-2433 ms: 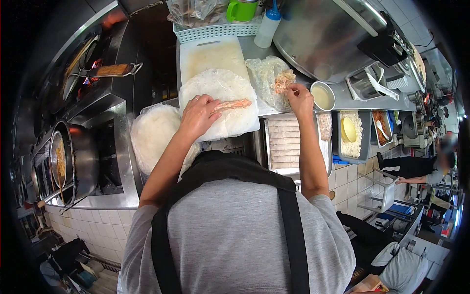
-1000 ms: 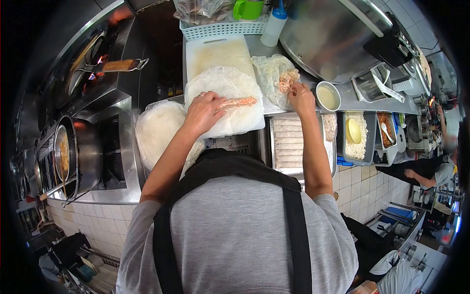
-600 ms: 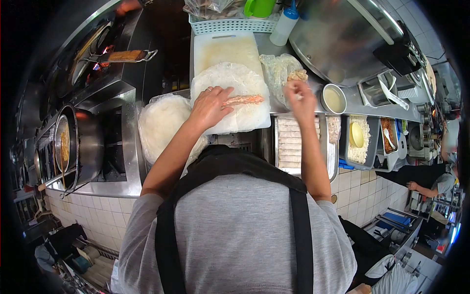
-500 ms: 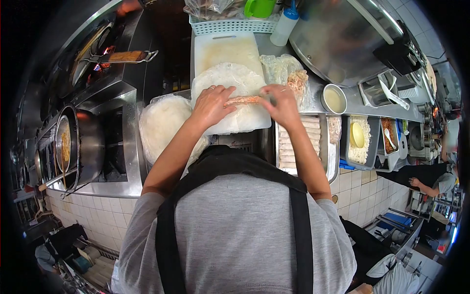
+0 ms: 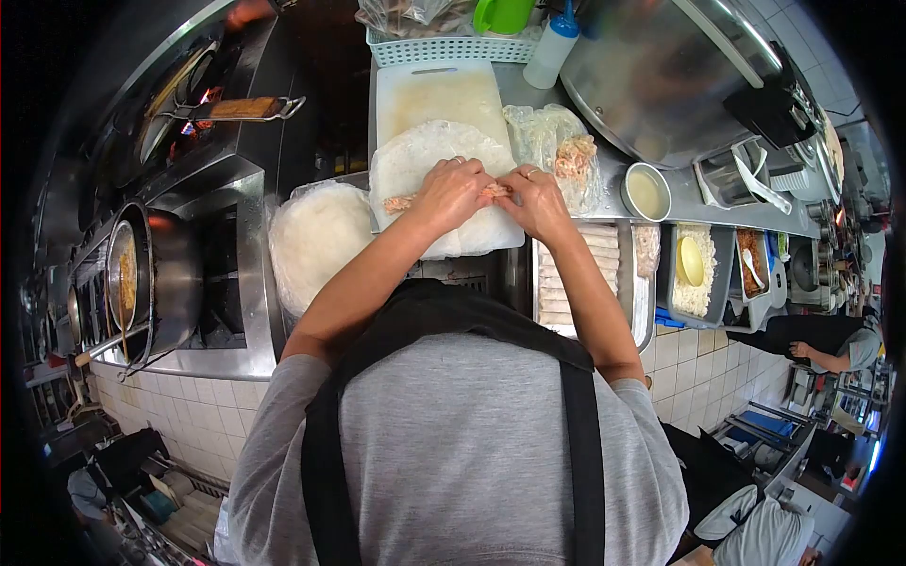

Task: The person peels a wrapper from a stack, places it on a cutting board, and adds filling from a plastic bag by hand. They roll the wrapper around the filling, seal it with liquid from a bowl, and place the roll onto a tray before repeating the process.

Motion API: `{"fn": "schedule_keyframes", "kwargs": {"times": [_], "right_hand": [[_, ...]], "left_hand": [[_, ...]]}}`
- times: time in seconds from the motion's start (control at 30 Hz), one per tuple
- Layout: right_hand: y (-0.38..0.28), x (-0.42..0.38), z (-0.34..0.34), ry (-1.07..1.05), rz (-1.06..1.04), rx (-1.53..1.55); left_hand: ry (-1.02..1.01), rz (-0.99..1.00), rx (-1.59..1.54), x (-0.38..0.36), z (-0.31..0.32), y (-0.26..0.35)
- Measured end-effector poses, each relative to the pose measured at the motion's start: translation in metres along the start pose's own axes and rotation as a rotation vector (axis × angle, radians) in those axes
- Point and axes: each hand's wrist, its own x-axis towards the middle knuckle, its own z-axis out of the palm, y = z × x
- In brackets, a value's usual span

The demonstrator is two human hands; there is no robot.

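Note:
A strip of pinkish minced filling point(image 5: 398, 203) lies across a round white wrapper sheet point(image 5: 415, 156), on a white cutting board point(image 5: 444, 90). My left hand point(image 5: 455, 195) is over the middle of the strip, fingers curled down around it; the strip's left end sticks out beyond. Close beside it, my right hand point(image 5: 534, 201) pinches the strip's right end. Both hands' fingertips are partly hidden. To the right, a plastic bag point(image 5: 543, 141) holds more minced filling point(image 5: 575, 158). A stack of round wrappers in plastic point(image 5: 321, 245) sits left of the board.
A metal tray point(image 5: 642, 325) of white rolls point(image 5: 585, 274) is by my right forearm. Beyond are a bowl of pale liquid point(image 5: 645, 192), a large metal pot point(image 5: 661, 85) and a squeeze bottle point(image 5: 550, 57). On the left a burner flame point(image 5: 189, 125) burns. Another person point(image 5: 830, 349) stands far right.
My left hand has moved right along the strip, uncovering its left end. My right hand has shifted slightly left and closed on the right end; the hands are now nearly together.

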Motion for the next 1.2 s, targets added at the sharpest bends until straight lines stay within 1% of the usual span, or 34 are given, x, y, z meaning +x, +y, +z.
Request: {"fn": "schedule_keyframes", "kwargs": {"times": [0.1,0.2,0.23,0.3,0.33,0.4,0.43,0.5,0.6,0.63,0.73,0.8,0.9,0.93,1.03,1.07,1.1,1.17,1.2], "right_hand": [[0.0,-0.002,-0.009,-0.041,-0.015,-0.053],[0.001,-0.004,-0.009,0.031,-0.018,-0.013],[0.003,-0.005,-0.008,-0.001,0.009,-0.015],[0.009,-0.007,-0.007,-0.065,0.06,-0.021],[0.01,-0.008,-0.008,-0.036,0.042,-0.011],[0.009,-0.011,-0.009,0.018,0.004,0.011],[0.007,-0.01,-0.008,0.046,-0.032,-0.029],[0.001,-0.008,-0.003,0.101,-0.105,-0.105],[-0.003,-0.002,0.01,-0.007,-0.119,-0.133],[-0.003,0.0,0.009,-0.001,-0.12,-0.128],[-0.014,0.004,0.004,0.013,-0.126,-0.117],[-0.027,0.007,0.005,0.023,-0.126,-0.126],[-0.026,0.013,0.022,-0.053,-0.206,-0.145],[-0.027,0.013,0.021,-0.041,-0.214,-0.15],[-0.034,0.006,0.001,-0.028,-0.222,-0.159],[-0.038,-0.001,-0.01,-0.037,-0.213,-0.161],[-0.041,-0.008,-0.016,-0.047,-0.206,-0.163],[-0.042,-0.03,-0.019,-0.108,-0.272,-0.172],[-0.043,-0.036,-0.018,-0.134,-0.303,-0.177]], "left_hand": [[0.008,-0.006,-0.013,0.001,0.004,-0.001],[0.051,0.006,-0.032,0.002,0.002,0.004],[0.07,0.014,-0.037,0.002,0.003,0.006],[0.032,0.026,-0.063,0.002,0.006,0.006],[0.014,0.032,-0.077,0.002,0.007,0.005],[0.07,-0.027,-0.102,-0.003,0.003,0.006],[0.098,-0.059,-0.113,-0.006,-0.001,0.006],[0.042,-0.07,-0.091,-0.012,-0.006,0.0],[0.008,-0.071,-0.09,-0.019,-0.008,-0.005],[0.006,-0.071,-0.096,-0.022,-0.009,-0.006],[0.169,-0.116,-0.057,-0.038,-0.015,-0.009],[0.111,-0.148,-0.054,-0.046,-0.016,-0.014],[0.056,-0.176,-0.059,-0.056,-0.026,-0.024],[0.042,-0.185,-0.062,-0.061,-0.03,-0.029],[0.052,-0.192,-0.09,-0.085,-0.042,-0.049],[0.043,-0.235,-0.139,-0.095,-0.048,-0.054],[0.138,-0.25,-0.131,-0.105,-0.052,-0.055],[0.327,-0.277,-0.103,-0.124,-0.057,-0.054],[0.348,-0.268,-0.104,-0.134,-0.056,-0.056]]}}
